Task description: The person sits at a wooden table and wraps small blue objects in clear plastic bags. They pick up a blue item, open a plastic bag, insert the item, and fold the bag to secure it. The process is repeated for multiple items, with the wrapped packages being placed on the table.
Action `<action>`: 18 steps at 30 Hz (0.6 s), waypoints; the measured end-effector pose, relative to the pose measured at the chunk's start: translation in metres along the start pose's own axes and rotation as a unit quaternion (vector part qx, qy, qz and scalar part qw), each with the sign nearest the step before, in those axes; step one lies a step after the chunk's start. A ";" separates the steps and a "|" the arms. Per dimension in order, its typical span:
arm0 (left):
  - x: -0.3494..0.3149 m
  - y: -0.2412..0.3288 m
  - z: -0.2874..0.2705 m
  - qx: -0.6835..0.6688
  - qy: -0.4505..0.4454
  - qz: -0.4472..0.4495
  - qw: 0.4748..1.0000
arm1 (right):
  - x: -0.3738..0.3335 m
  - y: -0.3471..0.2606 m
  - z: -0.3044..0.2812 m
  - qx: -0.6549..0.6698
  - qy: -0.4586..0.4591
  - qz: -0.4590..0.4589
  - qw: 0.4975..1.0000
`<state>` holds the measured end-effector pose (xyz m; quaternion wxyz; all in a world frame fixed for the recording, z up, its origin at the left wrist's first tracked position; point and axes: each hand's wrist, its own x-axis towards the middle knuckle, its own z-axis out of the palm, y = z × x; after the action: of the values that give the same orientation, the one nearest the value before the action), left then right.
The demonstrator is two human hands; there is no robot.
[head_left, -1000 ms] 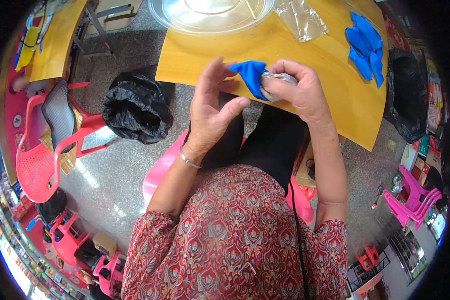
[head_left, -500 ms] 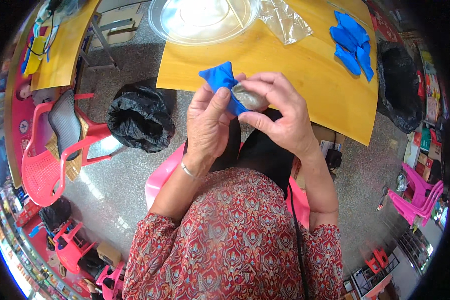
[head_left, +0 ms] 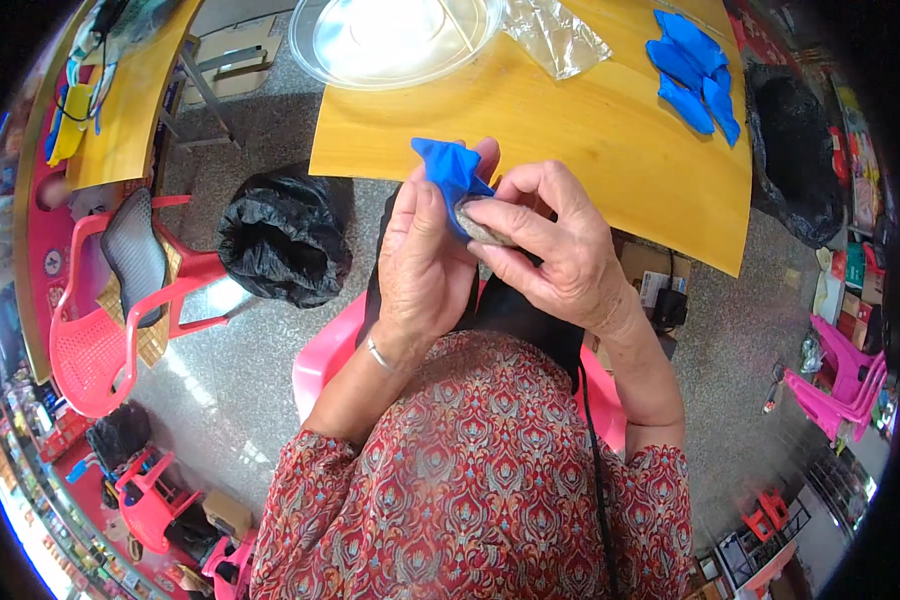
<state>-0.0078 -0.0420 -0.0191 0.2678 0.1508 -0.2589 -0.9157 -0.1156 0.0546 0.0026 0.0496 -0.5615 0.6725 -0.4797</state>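
In front of my body, just off the near edge of the yellow table (head_left: 530, 130), both hands are raised together. My left hand (head_left: 425, 255) is closed around a small blue cloth piece (head_left: 448, 168), whose pointed corners stick up above the fingers. Against the cloth's lower right side sits a rounded grey-brown lump (head_left: 485, 228); what it is made of I cannot make out. My right hand (head_left: 565, 245) grips the lump between thumb and fingers, which cover much of it. Several more blue cloth pieces (head_left: 692, 68) lie at the table's right.
A clear round plastic tub (head_left: 315, 62) with a thin stick across it stands at the table's far left, beside a transparent plastic bag (head_left: 560, 40). Black bags stand open on the floor, one left (head_left: 280, 240), one right (head_left: 795, 165). A pink chair (head_left: 80, 355) is farther left.
My right fingers have come down over the grey-brown lump, hiding more of it. The blue cloth has turned more upright in my left hand, and the view has shifted slightly.
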 end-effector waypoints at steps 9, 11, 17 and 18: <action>-0.001 -0.012 -0.001 0.044 0.002 0.023 0.999 | -0.003 -0.002 -0.004 -0.116 -0.012 0.019 0.993; -0.004 -0.016 -0.003 0.046 0.017 -0.017 0.999 | -0.007 0.003 -0.003 -0.069 -0.011 0.042 0.997; -0.009 -0.011 -0.012 0.074 -0.011 -0.090 0.993 | -0.021 0.019 -0.007 0.189 -0.025 0.141 0.971; -0.008 -0.010 -0.010 0.060 -0.030 -0.088 0.994 | -0.020 0.021 -0.011 0.235 -0.027 0.165 0.957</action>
<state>-0.0017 -0.0342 -0.0317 0.1689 0.1608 -0.3068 -0.9227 -0.1295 0.0754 -0.0161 0.2769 -0.4283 0.6221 -0.5940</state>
